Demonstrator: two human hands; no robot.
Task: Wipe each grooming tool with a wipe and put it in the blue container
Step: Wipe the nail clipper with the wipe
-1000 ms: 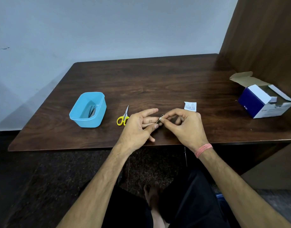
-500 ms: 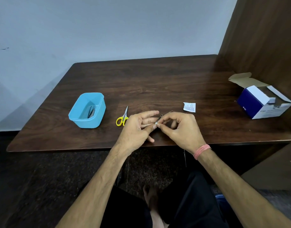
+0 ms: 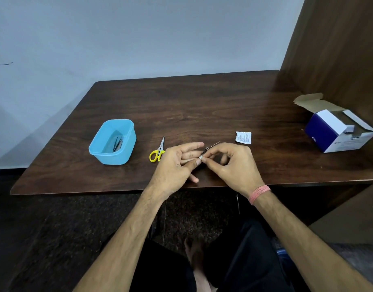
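Dark wood table (image 3: 202, 106) against a grey wall (image 3: 139, 34); near its front edge, left hand (image 3: 177, 165) and right hand (image 3: 234, 165) pinch a thin metal tool (image 3: 210, 147), drawn further out than before.

Counter (image 3: 202, 106): dark wood grain. Laid directly on it: blue container (image 3: 113, 142) at near left; yellow-handled scissors (image 3: 157, 151) just right of it; torn white sachet (image 3: 243, 137) right of centre; opened blue-and-white carton (image 3: 337, 131) at far right.
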